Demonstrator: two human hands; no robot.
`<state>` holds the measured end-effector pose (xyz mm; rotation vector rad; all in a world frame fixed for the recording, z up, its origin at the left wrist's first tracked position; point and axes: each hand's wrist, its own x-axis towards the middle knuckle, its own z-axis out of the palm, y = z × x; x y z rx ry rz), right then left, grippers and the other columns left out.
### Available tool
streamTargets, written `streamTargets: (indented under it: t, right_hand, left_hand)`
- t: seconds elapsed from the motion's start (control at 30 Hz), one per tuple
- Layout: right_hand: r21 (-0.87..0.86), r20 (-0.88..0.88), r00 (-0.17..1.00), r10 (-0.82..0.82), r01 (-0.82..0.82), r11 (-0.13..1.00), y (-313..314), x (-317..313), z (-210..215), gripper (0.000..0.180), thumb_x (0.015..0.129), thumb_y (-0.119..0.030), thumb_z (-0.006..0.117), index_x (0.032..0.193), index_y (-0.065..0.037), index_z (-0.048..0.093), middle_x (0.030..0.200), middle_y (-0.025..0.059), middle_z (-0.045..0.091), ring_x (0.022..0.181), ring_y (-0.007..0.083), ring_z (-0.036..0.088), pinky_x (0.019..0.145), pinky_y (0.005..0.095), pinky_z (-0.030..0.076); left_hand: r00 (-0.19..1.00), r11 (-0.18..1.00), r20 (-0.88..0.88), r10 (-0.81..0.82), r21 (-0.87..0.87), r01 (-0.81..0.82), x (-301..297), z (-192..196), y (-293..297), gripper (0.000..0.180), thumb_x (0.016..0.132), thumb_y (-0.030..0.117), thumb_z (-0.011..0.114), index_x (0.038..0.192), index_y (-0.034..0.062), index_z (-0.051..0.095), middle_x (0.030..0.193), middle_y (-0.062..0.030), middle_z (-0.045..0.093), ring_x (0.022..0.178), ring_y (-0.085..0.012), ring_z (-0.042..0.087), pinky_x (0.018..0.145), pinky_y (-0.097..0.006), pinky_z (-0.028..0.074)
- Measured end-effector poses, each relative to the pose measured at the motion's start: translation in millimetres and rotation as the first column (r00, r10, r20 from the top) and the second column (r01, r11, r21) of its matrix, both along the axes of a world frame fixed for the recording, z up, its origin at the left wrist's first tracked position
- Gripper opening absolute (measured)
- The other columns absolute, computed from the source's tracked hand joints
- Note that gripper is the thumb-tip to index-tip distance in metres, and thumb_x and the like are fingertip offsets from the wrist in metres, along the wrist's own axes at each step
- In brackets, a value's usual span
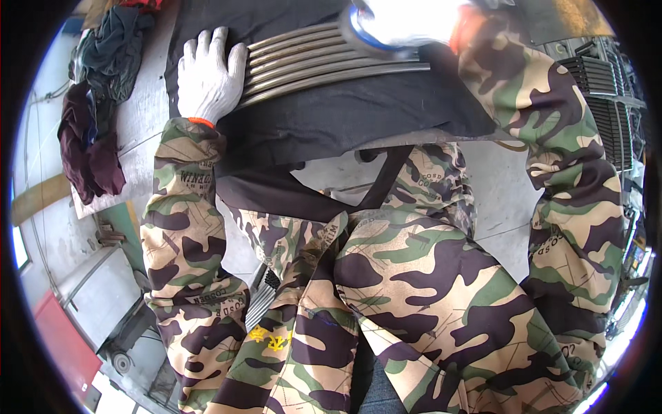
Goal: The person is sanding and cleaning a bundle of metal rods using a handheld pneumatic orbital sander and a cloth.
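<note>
Several slim metal rods (296, 63) lie side by side on a black cloth (331, 114). My left hand (210, 74), in a white knitted glove with an orange cuff, rests flat at their left ends, fingers stretched out. Over the right part of the rods is my right hand (441, 21), also white-gloved and smeared by motion. At it is a pale thing with a curved blue edge (360, 31); its kind is too blurred to make out. The fingers of that hand are not distinct, so its grip is hidden.
Crumpled dark clothes (114, 52) lie on the grey surface at the far left. A rack with stacked dark bars (600, 90) stands at the right. A red panel (65, 338) leans at the lower left. The table's near edge is close to my body.
</note>
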<state>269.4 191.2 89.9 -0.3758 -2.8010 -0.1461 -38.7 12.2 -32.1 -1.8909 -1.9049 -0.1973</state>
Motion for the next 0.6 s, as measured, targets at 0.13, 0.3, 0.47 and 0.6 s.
streamTargets:
  t: [0.13, 0.3, 0.47, 0.6]
  right_hand:
    - [-0.096, 0.083, 0.996, 0.039, -0.031, 0.995, -26.4, -0.5, 10.7, 0.022, 0.090, -0.024, 0.065, 0.094, -0.003, 0.069, 0.089, 0.0231, 0.068, 0.081, 0.0431, 0.070, 0.072, 0.0535, 0.057]
    - [-0.022, 0.033, 0.999, 0.014, -0.013, 1.000, -17.2, -26.7, 10.6, 0.022, 0.090, -0.024, 0.064, 0.095, -0.003, 0.070, 0.091, 0.0232, 0.069, 0.084, 0.0433, 0.071, 0.073, 0.0540, 0.058]
    - [-0.090, 0.090, 0.996, 0.020, -0.011, 0.996, -23.3, -35.3, 3.8, 0.023, 0.090, -0.024, 0.064, 0.097, -0.003, 0.069, 0.091, 0.0239, 0.069, 0.085, 0.0441, 0.072, 0.075, 0.0536, 0.059]
    - [-0.112, 0.098, 0.995, 0.033, -0.022, 0.994, -33.1, -47.8, 9.4, 0.022, 0.091, -0.024, 0.065, 0.097, -0.003, 0.069, 0.091, 0.0235, 0.069, 0.085, 0.0439, 0.071, 0.075, 0.0537, 0.059]
  left_hand:
    - [0.994, 0.999, -0.105, -0.005, -0.052, -0.001, 6.2, 13.3, -2.8, 0.040, 0.101, 0.030, 0.061, 0.132, 0.0066, 0.068, 0.142, -0.0211, 0.062, 0.128, -0.0447, 0.057, 0.106, -0.057, 0.047]
    - [0.991, 0.999, -0.128, -0.050, -0.007, 0.050, 1.3, 10.6, -3.3, 0.033, 0.101, 0.034, 0.060, 0.125, 0.0164, 0.074, 0.137, -0.0179, 0.064, 0.118, -0.0415, 0.059, 0.097, -0.054, 0.051]
    - [0.994, 0.995, 0.045, 0.097, 0.005, -0.098, 19.3, 15.4, -0.2, 0.032, 0.102, 0.022, 0.060, 0.130, 0.0137, 0.071, 0.150, -0.0195, 0.059, 0.132, -0.0449, 0.056, 0.109, -0.056, 0.047]
    - [0.989, 0.989, 0.075, 0.130, -0.075, -0.124, 20.8, 18.8, -9.7, 0.040, 0.106, 0.030, 0.057, 0.139, 0.0106, 0.067, 0.148, -0.0209, 0.059, 0.130, -0.0459, 0.055, 0.110, -0.055, 0.046]
